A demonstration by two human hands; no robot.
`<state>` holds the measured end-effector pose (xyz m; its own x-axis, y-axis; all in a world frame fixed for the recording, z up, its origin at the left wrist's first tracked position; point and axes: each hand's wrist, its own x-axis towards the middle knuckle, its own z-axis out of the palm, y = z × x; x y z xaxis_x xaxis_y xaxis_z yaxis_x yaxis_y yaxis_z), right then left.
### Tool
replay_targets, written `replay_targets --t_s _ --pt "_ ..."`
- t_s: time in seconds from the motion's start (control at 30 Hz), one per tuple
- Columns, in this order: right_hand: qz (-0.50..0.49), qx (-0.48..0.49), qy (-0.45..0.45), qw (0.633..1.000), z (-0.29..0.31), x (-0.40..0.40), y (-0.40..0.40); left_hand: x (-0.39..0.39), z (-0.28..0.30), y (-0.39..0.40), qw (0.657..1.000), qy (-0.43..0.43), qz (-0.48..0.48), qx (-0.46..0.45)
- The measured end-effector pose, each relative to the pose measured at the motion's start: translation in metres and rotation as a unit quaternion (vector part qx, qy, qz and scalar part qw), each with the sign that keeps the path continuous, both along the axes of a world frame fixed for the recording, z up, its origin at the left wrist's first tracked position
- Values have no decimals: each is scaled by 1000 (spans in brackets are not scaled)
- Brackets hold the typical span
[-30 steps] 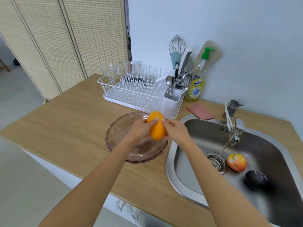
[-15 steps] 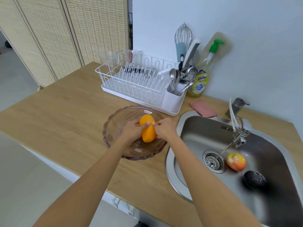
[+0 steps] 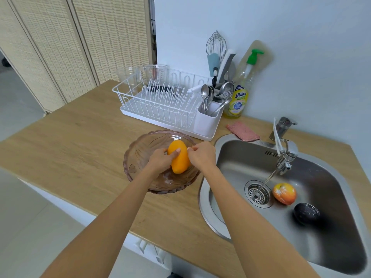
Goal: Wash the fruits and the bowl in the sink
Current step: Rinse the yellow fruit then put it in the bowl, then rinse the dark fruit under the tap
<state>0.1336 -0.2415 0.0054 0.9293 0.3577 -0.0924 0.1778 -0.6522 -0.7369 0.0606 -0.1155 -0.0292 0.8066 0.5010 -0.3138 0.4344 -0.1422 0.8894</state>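
Note:
An orange-yellow mango [image 3: 179, 157] rests low inside the brownish glass bowl [image 3: 138, 155] on the wooden counter, left of the sink. My left hand [image 3: 160, 160] grips its left side and my right hand [image 3: 201, 155] holds its right side with the fingertips. In the steel sink [image 3: 329, 223] lie a red-yellow apple [image 3: 284, 193] beside the drain and a dark avocado [image 3: 306, 213] to the right of it. A thin stream of water runs from the tap [image 3: 284, 157] to the drain.
A white dish rack [image 3: 160, 101] with a cutlery holder [image 3: 206, 121] stands behind the bowl. A dish soap bottle [image 3: 239, 99] and a pink cloth [image 3: 243, 131] sit by the wall. The counter's front edge runs close below the bowl.
Both hands have lowered the mango from above the bowl's right rim down into the bowl. The apple and avocado in the sink have not moved.

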Motion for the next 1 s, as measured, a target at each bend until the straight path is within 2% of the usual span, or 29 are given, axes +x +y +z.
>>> replay_targets --t_s 0.1,0.23,0.3,0.47,0.53,0.6,0.87,1.0 --pt "-38 59 14 997 6 -1 -15 -3 14 -7 998 22 -1 53" --pt "-119 137 44 982 -3 5 -44 -5 37 -17 981 25 -5 193" --pt "-152 147 66 975 -10 7 -65 0 47 -24 979 6 8 205" --pt "-186 140 106 967 -39 14 -122 18 72 -69 988 -44 -23 148" --pt "-202 133 122 963 -63 26 -149 27 71 -92 994 -72 -42 69" --pt "-225 124 132 957 -63 23 -172 43 54 -114 995 -76 -55 13" --pt "-312 69 168 933 -58 6 -255 67 -43 -232 980 122 -143 -69" --pt "-319 20 171 932 -68 12 -291 67 -66 -272 962 160 -215 -44"
